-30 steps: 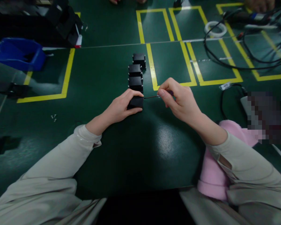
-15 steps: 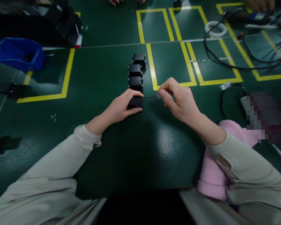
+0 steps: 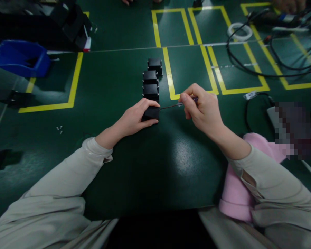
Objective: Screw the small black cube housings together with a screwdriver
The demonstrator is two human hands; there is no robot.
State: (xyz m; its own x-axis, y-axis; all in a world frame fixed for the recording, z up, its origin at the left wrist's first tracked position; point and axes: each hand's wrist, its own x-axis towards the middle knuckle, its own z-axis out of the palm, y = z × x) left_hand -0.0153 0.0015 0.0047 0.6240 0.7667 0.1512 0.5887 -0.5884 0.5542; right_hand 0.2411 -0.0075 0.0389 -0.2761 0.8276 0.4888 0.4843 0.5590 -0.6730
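My left hand grips a small black box on the green tabletop, thumb on the near side and fingers on the far side. In my right hand is a screwdriver, its thin shaft pointing left. The shaft's tip is at the right end of the held box; whether it touches a screw there is too small to tell. Beyond the held box, several similar black boxes stand in a row leading away from me, with small shiny screws at their ends.
Loose screws lie to the left. A blue bin stands at far left near black parts. To the right are black cables, a white tape ring and pink cloth. Another person's hand shows at top right.
My right hand has moved slightly right and up, showing more of the screwdriver's handle and shaft. My left hand stays on the box.
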